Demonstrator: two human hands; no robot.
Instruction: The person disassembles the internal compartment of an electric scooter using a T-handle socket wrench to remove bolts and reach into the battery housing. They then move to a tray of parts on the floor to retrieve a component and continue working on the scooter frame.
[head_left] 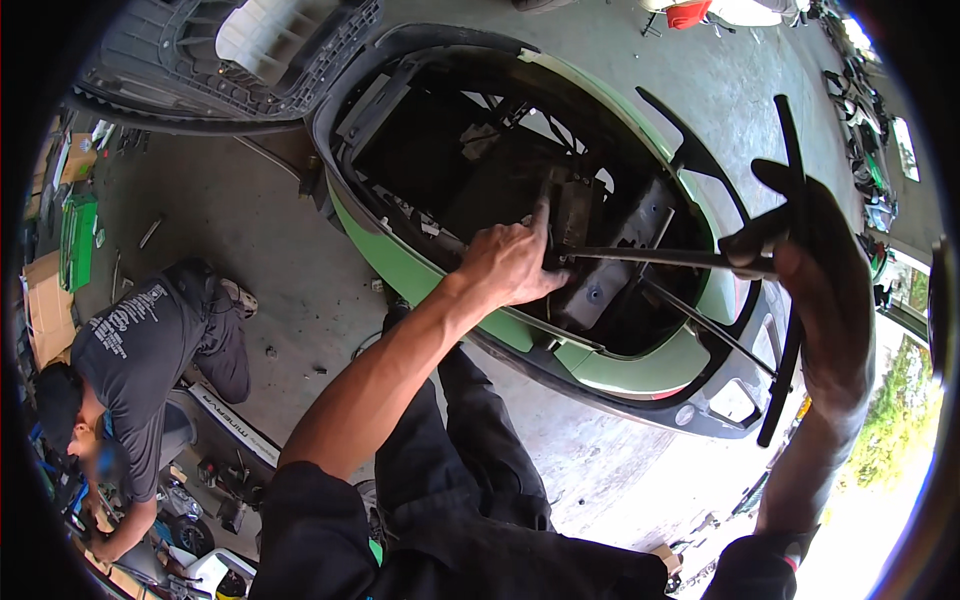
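Note:
My left hand [515, 260] reaches into the open body of a light-green and black scooter [380, 255], index finger stretched out and thumb apart, touching a dark metal bracket [580, 210]. My right hand [815, 280], darkly smudged, grips a black T-handle wrench [660, 256] at the right; its long shaft runs to the bracket beside my left hand, where the tip is partly hidden. A second dark rod [700, 325] slants from the compartment toward the lower right. Inside, a grey plate [610, 290] with round fittings lies under the shaft.
A co-worker [150, 360] bends over parts at the lower left. A raised dark plastic seat base [170, 65] adjoins the scooter at upper left. Cardboard [50, 300] and a green box [78, 240] line the left side; piled parts [865, 150] and a bright opening lie right.

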